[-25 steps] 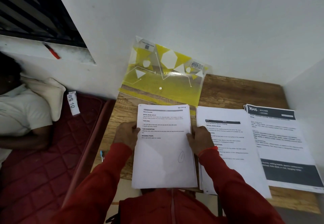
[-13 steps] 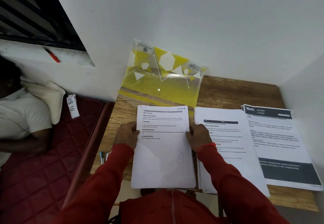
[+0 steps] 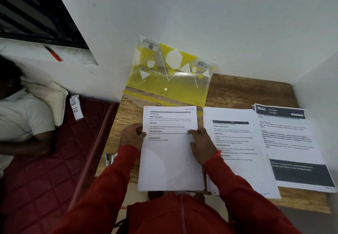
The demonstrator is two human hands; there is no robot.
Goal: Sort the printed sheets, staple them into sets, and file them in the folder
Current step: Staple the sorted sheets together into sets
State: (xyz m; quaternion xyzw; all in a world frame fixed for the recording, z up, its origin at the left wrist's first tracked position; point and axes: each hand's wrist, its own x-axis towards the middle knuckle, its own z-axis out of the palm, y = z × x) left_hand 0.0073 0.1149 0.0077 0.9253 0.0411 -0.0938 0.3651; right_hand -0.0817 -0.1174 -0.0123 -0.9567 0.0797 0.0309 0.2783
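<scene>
**Loose sheets held at mid-edges, two piles waiting, folder at wall**

Far left, off the table: a bed (image 3: 45, 160) with a person lying on it and a tag (image 3: 75, 107) reading "WS 10". Pens (image 3: 109, 158) sit at the table's left edge; what else is there cannot be told.

Left hand (image 3: 132, 137) pinches the left edge of the held stack (image 3: 170, 153), thumb on top, fingers curled under. Stack sits over the near-left part of the table (image 3: 247, 91), bottom edge hanging off toward the person. Right hand (image 3: 202, 146) lies on the stack's right edge, fingers curled over the paper with the tips on the page; whether the thumb goes under cannot be told.

Handling, as a judgement: plain printer paper, light, floppy, sheets slide on each other and fan out if gripped one-sided. Two-sided mid-edge hold looks right for squaring; a corner should stay free for the staple. Creases easily, so no hard squeeze.

Just right, touching or slightly under the stack: middle pile (image 3: 237, 142), white with printed headings. Further right and overlapping it, the dark-banded pile (image 3: 292, 142) headed "946". Both unstapled as far as visible; no stapler seen.

Behind the stack, the folder (image 3: 170, 80) leans on the wall, yellow translucent plastic, slick, flexible, flap up. Likely needs one hand holding it open.
</scene>
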